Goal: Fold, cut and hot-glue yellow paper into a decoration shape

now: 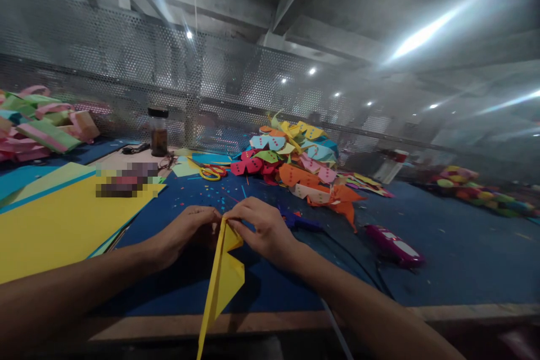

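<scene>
A folded yellow paper piece (225,281) with notched edges hangs down past the table's front edge, its top end pinched between both hands. My left hand (189,233) holds that end from the left with closed fingers. From the right, my right hand (264,230) grips the same end between thumb and fingers. Just behind my right hand lies a blue glue gun (301,221), partly hidden. Small paper scraps (206,197) are scattered on the blue table top (156,216) beyond the hands.
Yellow sheets (63,225) lie at left. Scissors (210,172) and a jar (159,132) stand farther back. Behind the hands rises a pile of colored paper shapes (299,163). At right are a magenta device (394,246) and a dark cable (358,261).
</scene>
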Motion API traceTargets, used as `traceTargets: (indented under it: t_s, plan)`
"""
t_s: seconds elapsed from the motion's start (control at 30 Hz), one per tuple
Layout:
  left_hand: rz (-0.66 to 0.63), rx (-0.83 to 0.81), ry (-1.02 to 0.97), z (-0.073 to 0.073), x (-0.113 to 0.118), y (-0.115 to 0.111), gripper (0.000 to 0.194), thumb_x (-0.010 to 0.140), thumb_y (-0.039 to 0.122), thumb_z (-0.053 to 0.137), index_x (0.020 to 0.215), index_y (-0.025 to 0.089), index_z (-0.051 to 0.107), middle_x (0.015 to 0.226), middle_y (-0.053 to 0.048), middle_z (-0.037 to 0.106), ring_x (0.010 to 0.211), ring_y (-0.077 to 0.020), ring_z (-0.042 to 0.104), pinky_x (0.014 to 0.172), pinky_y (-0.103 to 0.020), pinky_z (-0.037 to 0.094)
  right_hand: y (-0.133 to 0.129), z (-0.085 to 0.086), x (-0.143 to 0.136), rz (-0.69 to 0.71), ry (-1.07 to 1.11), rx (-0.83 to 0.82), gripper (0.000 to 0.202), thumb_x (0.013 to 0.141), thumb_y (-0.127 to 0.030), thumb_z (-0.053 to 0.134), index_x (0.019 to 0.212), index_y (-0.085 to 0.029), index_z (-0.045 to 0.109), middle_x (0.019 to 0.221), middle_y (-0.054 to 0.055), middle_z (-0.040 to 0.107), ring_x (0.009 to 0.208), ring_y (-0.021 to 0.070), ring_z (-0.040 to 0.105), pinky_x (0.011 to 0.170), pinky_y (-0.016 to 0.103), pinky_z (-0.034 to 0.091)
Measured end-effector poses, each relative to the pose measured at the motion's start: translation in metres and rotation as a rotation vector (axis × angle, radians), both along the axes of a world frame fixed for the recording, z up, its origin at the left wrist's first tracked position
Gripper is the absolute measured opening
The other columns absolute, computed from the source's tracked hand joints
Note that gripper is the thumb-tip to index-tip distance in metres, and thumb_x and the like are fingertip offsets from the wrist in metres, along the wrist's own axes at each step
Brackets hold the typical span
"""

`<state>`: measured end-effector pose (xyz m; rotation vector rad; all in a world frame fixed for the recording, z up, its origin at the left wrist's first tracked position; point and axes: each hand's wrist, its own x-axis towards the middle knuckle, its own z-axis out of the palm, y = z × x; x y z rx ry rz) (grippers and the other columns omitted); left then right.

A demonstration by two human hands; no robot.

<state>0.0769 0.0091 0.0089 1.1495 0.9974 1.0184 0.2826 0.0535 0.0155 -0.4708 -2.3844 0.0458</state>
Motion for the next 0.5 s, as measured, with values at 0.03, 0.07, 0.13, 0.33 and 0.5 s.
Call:
traceTargets:
  t_s: [0.03, 0.07, 0.13, 0.33, 0.5]
  plan:
    - [-0.007, -0.003, -0.010, -0.0006, -0.0004, 0.0004, 0.032, 0.068, 0.048, 0.075, 0.067, 0.018, 0.067, 0.069, -0.001, 0.063, 0.068, -0.0174, 0.058, 0.067, -0.028, 0.049, 0.0003, -0.0001, 0.0004, 0.000, -0.010, 0.012, 0.015, 0.104, -0.022, 0.060, 0.109, -0.020, 0.074, 0.099, 0.008, 0.076, 0.094, 0.0193, 0.070, 0.084, 0.031, 0.056]
    - [-0.016, -0.004, -0.022, -0.0013, -0.0007, 0.0008, 0.032, 0.069, 0.049, 0.076, 0.066, 0.018, 0.066, 0.068, -0.001, 0.063, 0.068, -0.0175, 0.059, 0.067, -0.029, 0.050, 0.0005, -0.0001, 0.0007, -0.001, -0.016, 0.022, 0.016, 0.104, -0.022, 0.060, 0.109, -0.019, 0.074, 0.100, 0.009, 0.076, 0.095, 0.0199, 0.070, 0.085, 0.031, 0.056]
    - [-0.020, -0.002, -0.045, -0.0026, -0.0010, 0.0019, 0.036, 0.069, 0.050, 0.078, 0.063, 0.018, 0.063, 0.065, -0.001, 0.062, 0.065, -0.0164, 0.057, 0.065, -0.028, 0.048, 0.0005, 0.0001, 0.0011, -0.005, -0.025, 0.023, 0.017, 0.104, -0.022, 0.059, 0.110, -0.019, 0.074, 0.102, 0.010, 0.076, 0.097, 0.0211, 0.070, 0.086, 0.033, 0.056]
    - [-0.028, -0.012, -0.030, -0.0023, -0.0008, 0.0045, 0.037, 0.066, 0.048, 0.083, 0.067, 0.016, 0.065, 0.062, 0.000, 0.060, 0.058, -0.0137, 0.053, 0.058, -0.026, 0.039, -0.0031, 0.0023, -0.0011, -0.003, 0.008, -0.081, 0.019, 0.103, -0.022, 0.058, 0.110, -0.020, 0.075, 0.104, 0.010, 0.077, 0.099, 0.0219, 0.071, 0.088, 0.035, 0.056]
    - [-0.026, 0.011, 0.006, 0.0034, 0.0005, 0.0031, 0.039, 0.061, 0.048, 0.086, 0.062, 0.017, 0.062, 0.058, 0.004, 0.056, 0.055, -0.0107, 0.048, 0.057, -0.025, 0.038, -0.0069, 0.0065, -0.0062, -0.058, 0.128, -0.378, 0.018, 0.102, -0.027, 0.059, 0.098, -0.020, 0.075, 0.096, 0.005, 0.076, 0.091, 0.0181, 0.070, 0.084, 0.030, 0.054]
